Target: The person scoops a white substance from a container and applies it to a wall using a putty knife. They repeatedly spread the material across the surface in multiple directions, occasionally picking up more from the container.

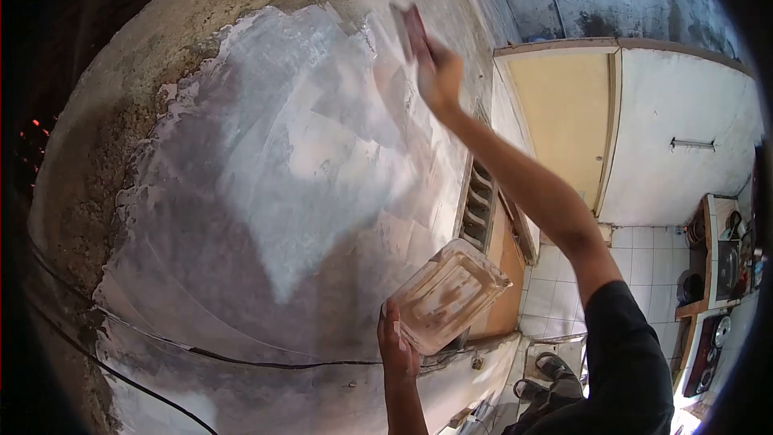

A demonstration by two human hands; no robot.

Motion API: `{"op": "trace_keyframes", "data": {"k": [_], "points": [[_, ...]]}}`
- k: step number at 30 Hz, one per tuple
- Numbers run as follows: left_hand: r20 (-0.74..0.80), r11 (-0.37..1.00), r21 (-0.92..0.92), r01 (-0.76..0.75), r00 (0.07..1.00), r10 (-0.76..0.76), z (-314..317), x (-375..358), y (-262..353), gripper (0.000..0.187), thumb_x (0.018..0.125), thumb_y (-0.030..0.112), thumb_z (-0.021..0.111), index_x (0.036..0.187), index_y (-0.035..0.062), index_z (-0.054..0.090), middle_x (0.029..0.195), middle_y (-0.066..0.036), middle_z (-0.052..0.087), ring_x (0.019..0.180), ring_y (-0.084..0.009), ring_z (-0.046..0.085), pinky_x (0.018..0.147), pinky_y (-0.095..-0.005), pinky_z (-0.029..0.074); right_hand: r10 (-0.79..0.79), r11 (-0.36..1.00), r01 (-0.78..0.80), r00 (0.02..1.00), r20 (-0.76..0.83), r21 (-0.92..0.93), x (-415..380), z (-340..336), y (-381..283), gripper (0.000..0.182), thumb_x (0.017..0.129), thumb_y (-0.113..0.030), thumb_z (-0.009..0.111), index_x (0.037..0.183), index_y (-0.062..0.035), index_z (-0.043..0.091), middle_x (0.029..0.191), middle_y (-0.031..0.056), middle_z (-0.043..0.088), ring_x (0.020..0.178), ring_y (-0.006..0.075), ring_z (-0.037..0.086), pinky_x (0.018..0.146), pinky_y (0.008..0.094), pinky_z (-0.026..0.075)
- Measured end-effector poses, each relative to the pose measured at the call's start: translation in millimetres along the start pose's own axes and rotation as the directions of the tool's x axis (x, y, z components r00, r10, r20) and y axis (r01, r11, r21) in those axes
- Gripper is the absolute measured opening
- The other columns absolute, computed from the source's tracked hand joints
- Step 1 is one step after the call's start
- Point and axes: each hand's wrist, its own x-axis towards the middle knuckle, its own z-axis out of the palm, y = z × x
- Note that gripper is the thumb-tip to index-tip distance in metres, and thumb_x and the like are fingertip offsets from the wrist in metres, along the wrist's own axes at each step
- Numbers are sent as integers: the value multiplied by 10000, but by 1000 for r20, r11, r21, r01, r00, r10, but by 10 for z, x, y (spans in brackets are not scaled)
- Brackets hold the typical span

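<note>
My right hand is raised high against the wall, fingers closed on a flat scraper blade that presses on the fresh white plaster; the blade is blurred. My left hand grips the lower corner of a clear plastic container, smeared inside with beige filler, held up near the wall below the right arm. A broad patch of wet grey-white plaster covers the middle of the wall.
Bare rough cement rings the plastered patch. A thin black cable runs across the lower wall. A louvred vent and wooden door frame sit to the right. A yellow door, a tiled floor and kitchen shelves lie far below.
</note>
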Motion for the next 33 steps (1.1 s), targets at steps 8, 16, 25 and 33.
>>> {"op": "trace_keyframes", "data": {"k": [8,16,25,33], "points": [[-1,999,31,10,1000,-10,45,-146,67,425,975,385,497,1215,35,488,1169,-80,560,1090,-201,548,965,-369,430,-214,976,216,957,196,14,-362,880,-949,242,776,-128,523,899,-63,720,936,159,686,584,301,659,599,375,538],[0,999,13,47,999,-47,-36,-243,-129,445,962,407,514,1203,34,495,1149,-100,574,1095,-209,547,971,-374,423,-207,971,86,770,604,223,-1456,-1056,-1580,502,697,102,547,1187,14,613,1102,216,657,883,262,695,664,294,558],[-50,952,9,307,951,-306,-657,-697,-1244,412,988,335,488,1252,19,489,1182,-78,570,1121,-180,534,1007,-332,380,812,536,-827,560,164,173,-2413,-3105,-1580,218,957,-226,551,872,-26,576,792,34,591,725,141,591,700,330,506],[7,886,51,462,887,-462,-1007,-932,-1922,439,1002,346,465,1261,-6,499,1247,-70,532,1206,-137,455,1051,-287,308,854,516,-688,371,364,-510,-2893,-3386,-1726,145,937,-91,568,981,41,609,803,64,651,738,104,598,684,265,484]]}}
